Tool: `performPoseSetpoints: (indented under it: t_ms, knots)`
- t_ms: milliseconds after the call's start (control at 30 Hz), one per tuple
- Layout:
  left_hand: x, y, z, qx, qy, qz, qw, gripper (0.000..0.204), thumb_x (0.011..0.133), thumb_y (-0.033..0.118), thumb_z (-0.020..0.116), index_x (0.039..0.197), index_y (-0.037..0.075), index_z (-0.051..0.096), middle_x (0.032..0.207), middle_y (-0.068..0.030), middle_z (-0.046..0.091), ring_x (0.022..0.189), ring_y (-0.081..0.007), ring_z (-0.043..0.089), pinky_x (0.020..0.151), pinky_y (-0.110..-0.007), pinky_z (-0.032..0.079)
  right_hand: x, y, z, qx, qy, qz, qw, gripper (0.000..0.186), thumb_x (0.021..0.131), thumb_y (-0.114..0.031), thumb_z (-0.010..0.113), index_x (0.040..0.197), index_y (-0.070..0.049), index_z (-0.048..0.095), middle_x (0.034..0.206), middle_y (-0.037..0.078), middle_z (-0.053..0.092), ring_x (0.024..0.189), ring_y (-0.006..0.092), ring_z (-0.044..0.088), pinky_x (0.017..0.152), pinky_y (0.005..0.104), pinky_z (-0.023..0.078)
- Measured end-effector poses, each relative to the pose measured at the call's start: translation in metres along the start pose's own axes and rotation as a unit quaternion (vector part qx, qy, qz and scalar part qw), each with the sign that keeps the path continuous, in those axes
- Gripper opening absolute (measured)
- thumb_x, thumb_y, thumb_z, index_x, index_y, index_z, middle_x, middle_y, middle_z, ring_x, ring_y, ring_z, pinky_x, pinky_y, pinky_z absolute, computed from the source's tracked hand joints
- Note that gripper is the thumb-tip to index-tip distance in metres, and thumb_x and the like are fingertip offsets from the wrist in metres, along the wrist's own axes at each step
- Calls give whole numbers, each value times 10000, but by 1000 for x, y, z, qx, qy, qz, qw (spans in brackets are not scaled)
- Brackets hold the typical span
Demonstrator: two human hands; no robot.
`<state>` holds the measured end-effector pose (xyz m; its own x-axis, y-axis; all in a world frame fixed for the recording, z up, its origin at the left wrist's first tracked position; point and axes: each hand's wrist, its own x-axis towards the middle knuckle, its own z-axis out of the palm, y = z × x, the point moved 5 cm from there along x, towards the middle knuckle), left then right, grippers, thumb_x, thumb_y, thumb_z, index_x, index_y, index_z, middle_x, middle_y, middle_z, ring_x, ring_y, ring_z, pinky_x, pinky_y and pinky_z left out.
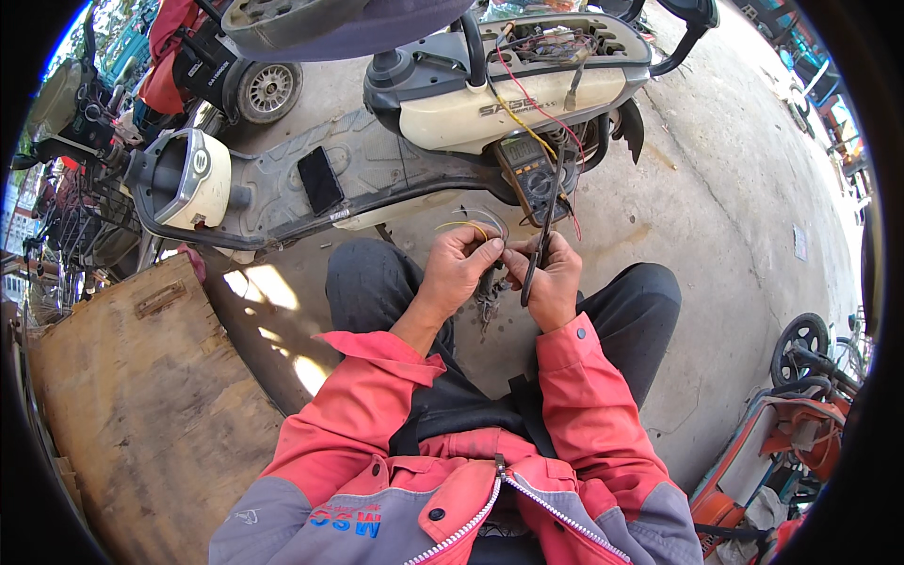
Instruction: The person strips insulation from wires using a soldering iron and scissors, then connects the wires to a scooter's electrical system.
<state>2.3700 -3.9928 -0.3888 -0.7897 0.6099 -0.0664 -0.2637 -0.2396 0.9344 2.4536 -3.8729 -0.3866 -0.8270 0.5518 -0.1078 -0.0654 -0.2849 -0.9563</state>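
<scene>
In front of my knees, my left hand (459, 266) pinches a bundle of thin wires (468, 224) between thumb and fingers. Yellow and grey strands curl out beyond the fingertips. My right hand (554, 280) is closed round a long, slim, dark metal tool (543, 243), whose exact kind I cannot make out. Its thumb and finger also meet the wires beside the left fingertips. Just beyond the right hand, a dark multimeter (532, 179) with a dial leans against the side of a cream and grey electric scooter (443, 127). Red and yellow leads (513, 111) run near it.
A black phone (320, 181) lies on the scooter's footboard (377, 155). Wires show in the open compartment (560, 42) under the seat area. A worn wooden board (155, 395) stands at left. Another vehicle's wheel (269, 91) is beyond; orange parts (744, 452) lie at lower right.
</scene>
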Motion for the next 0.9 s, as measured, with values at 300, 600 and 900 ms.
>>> performPoseSetpoints:
  t_ms: [300,600,900]
  knots:
    - [0,-2,0,-13,6,-14,1000,139,934,113,665,994,-11,684,749,23,599,632,-38,501,571,-195,393,0,-2,0,10,12,-9,1000,212,837,-8,753,894,20,551,737,70,646,568,97,582,485,230,452]
    - [0,1,0,-9,14,-12,1000,144,929,119,670,982,-15,680,753,13,600,632,-42,500,573,-199,394,0,-1,-1,27,16,-7,999,214,842,6,740,897,12,533,795,97,673,579,103,593,490,238,469]
    - [2,-3,-6,18,4,-16,1000,96,927,53,657,967,-33,670,855,-15,666,737,-40,570,638,-185,459,1,1,-3,20,26,2,999,208,840,10,734,889,9,532,802,104,678,578,107,601,489,241,474]
